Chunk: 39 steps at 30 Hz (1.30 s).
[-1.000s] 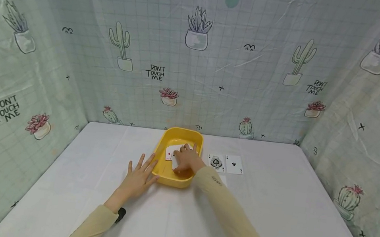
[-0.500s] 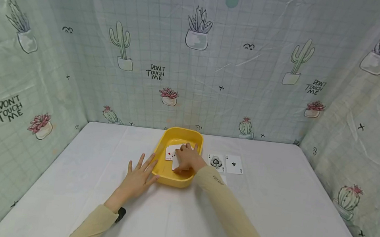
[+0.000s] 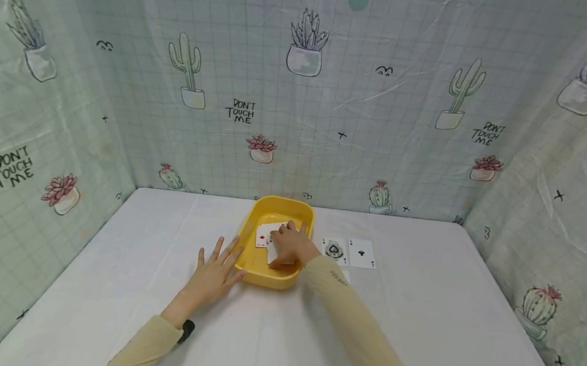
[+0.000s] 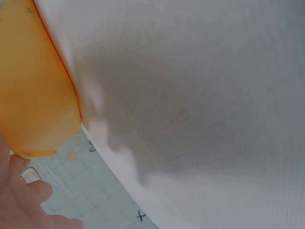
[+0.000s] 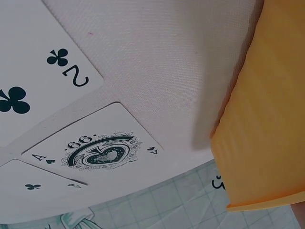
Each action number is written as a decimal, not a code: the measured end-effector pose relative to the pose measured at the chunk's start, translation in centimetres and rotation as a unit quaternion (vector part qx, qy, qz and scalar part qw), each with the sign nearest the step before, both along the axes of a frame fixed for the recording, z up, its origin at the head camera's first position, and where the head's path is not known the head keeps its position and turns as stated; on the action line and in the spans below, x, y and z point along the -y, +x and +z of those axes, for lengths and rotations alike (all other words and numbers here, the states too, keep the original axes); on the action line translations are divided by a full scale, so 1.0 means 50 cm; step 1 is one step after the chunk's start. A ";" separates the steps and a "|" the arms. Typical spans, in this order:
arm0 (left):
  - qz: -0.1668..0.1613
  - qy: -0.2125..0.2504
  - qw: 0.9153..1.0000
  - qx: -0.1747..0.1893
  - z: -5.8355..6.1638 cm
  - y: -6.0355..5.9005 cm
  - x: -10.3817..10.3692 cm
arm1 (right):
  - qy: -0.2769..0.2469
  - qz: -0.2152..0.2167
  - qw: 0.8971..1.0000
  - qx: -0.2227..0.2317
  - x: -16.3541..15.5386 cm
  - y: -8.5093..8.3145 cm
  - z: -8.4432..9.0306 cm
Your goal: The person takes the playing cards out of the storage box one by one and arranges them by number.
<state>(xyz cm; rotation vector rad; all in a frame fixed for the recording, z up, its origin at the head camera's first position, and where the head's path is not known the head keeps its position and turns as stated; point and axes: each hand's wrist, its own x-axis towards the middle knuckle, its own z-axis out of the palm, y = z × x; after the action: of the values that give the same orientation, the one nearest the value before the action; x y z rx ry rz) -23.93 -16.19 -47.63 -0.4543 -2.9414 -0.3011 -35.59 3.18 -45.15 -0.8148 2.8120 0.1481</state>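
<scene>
While the bare left hand (image 3: 211, 280), fingers straight and spread, touches the left side of the yellow rounded plastic tray (image 3: 257, 278) at frame centre, the bare right hand (image 3: 292, 247) is inside it, bent over white rectangular playing cards (image 3: 262, 238); can't tell if it's pinching any. Right-wrist view: two of clubs (image 5: 35, 71) upper left, ace of spades (image 5: 100, 152) lower left, both on white tabletop (image 3: 420, 323).

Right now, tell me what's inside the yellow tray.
Overlapping playing cards lie in the yellow tray, one showing a red mark. The right hand covers part of them, so their number and the hidden faces cannot be seen.
</scene>
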 end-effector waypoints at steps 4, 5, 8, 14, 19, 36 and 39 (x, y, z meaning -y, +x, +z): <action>0.001 0.001 1.000 0.001 0.000 0.001 0.000 | 0.004 0.002 1.000 -0.004 0.002 0.000 -0.002; 0.001 0.002 1.000 0.001 -0.001 0.001 0.000 | 0.003 0.002 1.000 -0.005 0.002 0.001 -0.003; 0.002 0.002 1.000 0.001 -0.001 0.002 0.000 | 0.006 0.005 1.000 -0.014 0.003 0.002 -0.005; 0.002 0.000 1.000 0.003 -0.001 0.002 0.000 | -0.007 0.009 1.000 -0.017 -0.001 0.006 0.001; 0.006 -0.003 1.000 0.002 -0.003 0.000 0.000 | -0.047 0.005 0.999 -0.017 -0.010 0.007 0.019; 0.001 0.001 1.000 0.002 -0.003 -0.001 0.000 | -0.106 0.016 0.992 -0.062 -0.063 0.025 0.077; 0.000 0.000 1.000 -0.004 -0.003 -0.002 -0.001 | -0.113 0.023 0.990 -0.077 -0.072 0.030 0.085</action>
<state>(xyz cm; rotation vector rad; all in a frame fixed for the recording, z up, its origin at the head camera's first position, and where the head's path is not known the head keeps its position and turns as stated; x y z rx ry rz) -24.05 -16.15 -47.80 -0.4537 -2.9338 -0.2986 -34.09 6.77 -40.92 -0.9559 2.9943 -0.1076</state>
